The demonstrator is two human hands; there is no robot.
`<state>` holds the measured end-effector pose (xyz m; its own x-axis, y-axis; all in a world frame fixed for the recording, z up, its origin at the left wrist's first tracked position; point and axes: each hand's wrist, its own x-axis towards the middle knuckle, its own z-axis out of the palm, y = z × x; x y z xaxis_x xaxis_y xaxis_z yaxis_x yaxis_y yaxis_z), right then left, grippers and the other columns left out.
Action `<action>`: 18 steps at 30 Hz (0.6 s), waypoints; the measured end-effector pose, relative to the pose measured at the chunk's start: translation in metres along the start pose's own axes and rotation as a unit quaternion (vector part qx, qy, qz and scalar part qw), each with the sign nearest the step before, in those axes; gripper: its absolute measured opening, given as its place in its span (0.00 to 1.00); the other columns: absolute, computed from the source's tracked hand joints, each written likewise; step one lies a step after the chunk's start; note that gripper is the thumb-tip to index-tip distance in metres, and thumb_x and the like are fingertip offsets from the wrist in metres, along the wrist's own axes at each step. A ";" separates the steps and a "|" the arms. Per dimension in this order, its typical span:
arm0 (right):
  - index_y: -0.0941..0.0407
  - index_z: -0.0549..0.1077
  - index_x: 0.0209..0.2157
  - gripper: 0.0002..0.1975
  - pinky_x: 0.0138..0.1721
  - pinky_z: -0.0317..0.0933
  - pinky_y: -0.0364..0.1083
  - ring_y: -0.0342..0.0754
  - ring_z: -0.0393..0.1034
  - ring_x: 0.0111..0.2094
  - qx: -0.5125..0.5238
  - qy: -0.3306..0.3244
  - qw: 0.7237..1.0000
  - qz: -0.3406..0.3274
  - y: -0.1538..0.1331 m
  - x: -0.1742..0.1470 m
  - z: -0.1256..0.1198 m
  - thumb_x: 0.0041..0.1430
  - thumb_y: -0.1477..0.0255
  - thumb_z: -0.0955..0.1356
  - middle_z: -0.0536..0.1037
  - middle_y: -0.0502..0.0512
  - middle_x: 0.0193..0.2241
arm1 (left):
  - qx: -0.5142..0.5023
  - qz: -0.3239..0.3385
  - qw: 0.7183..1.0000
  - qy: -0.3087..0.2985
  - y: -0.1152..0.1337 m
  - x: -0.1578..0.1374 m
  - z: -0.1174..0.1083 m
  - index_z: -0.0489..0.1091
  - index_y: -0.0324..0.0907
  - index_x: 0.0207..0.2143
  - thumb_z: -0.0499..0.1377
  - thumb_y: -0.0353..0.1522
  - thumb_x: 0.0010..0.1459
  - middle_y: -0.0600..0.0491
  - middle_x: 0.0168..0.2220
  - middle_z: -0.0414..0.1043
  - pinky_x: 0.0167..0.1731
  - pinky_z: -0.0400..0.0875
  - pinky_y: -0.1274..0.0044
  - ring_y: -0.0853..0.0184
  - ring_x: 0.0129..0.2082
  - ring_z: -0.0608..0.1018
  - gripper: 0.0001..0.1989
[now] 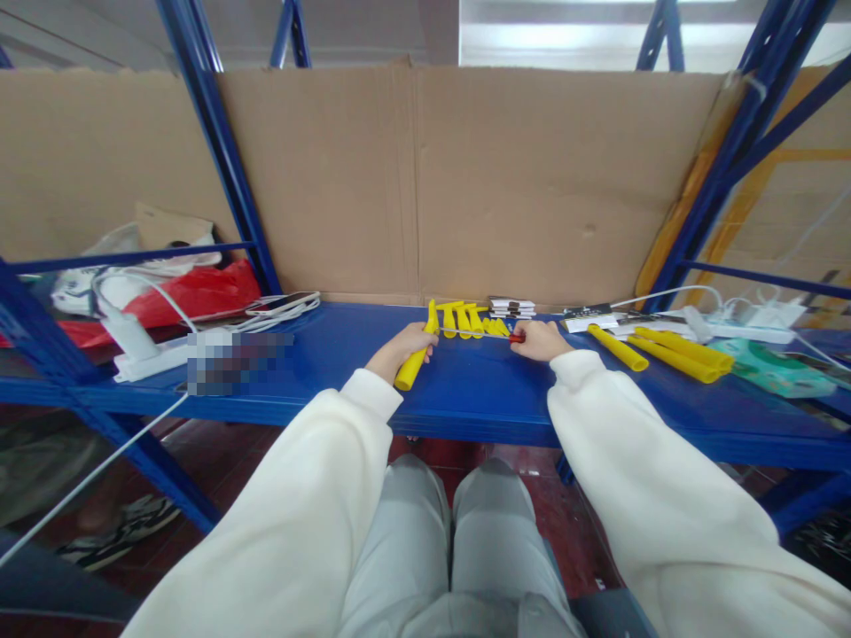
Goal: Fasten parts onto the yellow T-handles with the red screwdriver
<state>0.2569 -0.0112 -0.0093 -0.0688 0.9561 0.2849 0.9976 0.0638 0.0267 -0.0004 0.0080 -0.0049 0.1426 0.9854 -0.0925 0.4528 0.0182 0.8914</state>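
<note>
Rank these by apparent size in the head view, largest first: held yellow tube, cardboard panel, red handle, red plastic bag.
1. Cardboard panel
2. Red plastic bag
3. Yellow tube in the left hand
4. Red handle at the right hand, judged by its visible part

Yellow tube (411, 369): hollow, tilted, lower end toward the wearer, gripped mid-length by the left fingers (417, 338). Thin tool (517, 338): red handle in the right fingers (530, 338), narrow shaft near level, pointing at the tube.
</note>
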 end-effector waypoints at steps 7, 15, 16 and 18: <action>0.53 0.75 0.42 0.11 0.40 0.62 0.46 0.55 0.77 0.43 0.002 -0.007 1.000 0.001 0.000 -0.001 0.001 0.55 0.70 0.68 0.84 0.58 0.40 | 0.004 -0.001 1.000 -0.001 0.001 -0.002 0.000 0.69 0.38 0.39 0.55 0.18 0.54 0.62 0.14 0.61 0.18 0.63 0.82 0.71 0.14 0.67 0.12; 0.53 0.76 0.39 0.09 0.44 0.62 0.49 0.57 0.77 0.46 -0.015 -0.018 1.000 0.013 -0.003 -0.002 -0.004 0.57 0.69 0.67 0.83 0.59 0.41 | 0.008 -0.002 1.000 -0.008 0.003 -0.006 0.000 0.69 0.37 0.40 0.54 0.18 0.56 0.61 0.14 0.61 0.18 0.63 0.82 0.71 0.14 0.66 0.11; 0.54 0.76 0.40 0.10 0.42 0.63 0.48 0.56 0.77 0.45 -0.015 -0.022 0.999 0.018 -0.003 -0.002 -0.004 0.56 0.70 0.68 0.83 0.60 0.41 | 0.007 -0.002 1.000 -0.009 0.003 -0.007 0.000 0.69 0.37 0.40 0.55 0.18 0.56 0.61 0.15 0.61 0.18 0.63 0.82 0.71 0.14 0.67 0.12; 0.54 0.76 0.42 0.11 0.39 0.63 0.46 0.55 0.77 0.44 -0.013 -0.030 0.999 0.024 -0.004 -0.002 -0.004 0.56 0.70 0.68 0.83 0.60 0.41 | 0.007 0.000 1.000 -0.008 0.003 -0.007 0.000 0.69 0.37 0.41 0.55 0.18 0.56 0.61 0.15 0.61 0.17 0.63 0.82 0.71 0.14 0.66 0.12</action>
<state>0.2533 -0.0149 -0.0065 -0.0204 0.9733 0.2285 0.9991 0.0116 0.0398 -0.0001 0.0013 -0.0012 0.1569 0.9825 -0.1006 0.4647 0.0164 0.8853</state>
